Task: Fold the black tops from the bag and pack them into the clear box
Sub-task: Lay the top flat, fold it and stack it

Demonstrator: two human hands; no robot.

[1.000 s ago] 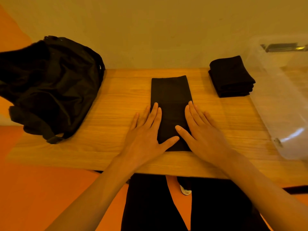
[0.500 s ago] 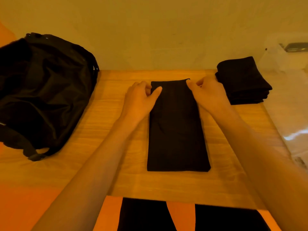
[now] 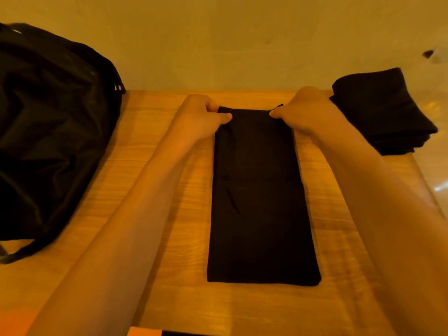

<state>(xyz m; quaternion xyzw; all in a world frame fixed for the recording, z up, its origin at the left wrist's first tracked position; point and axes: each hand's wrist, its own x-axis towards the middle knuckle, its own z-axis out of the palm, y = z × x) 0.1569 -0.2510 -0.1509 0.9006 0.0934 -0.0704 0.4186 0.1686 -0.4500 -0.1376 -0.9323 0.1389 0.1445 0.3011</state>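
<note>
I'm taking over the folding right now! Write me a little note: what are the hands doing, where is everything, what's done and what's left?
Left hand pinches the far left corner of the black top; right hand pinches its far right corner.
The top lies flat on the table as a long narrow strip.
Folded stack: far right. Bag: left. Clear box: barely in view, right edge.
Done: lengthwise folds.
Left: probably fold the strip shorter, then pack the tops into the box.
</note>
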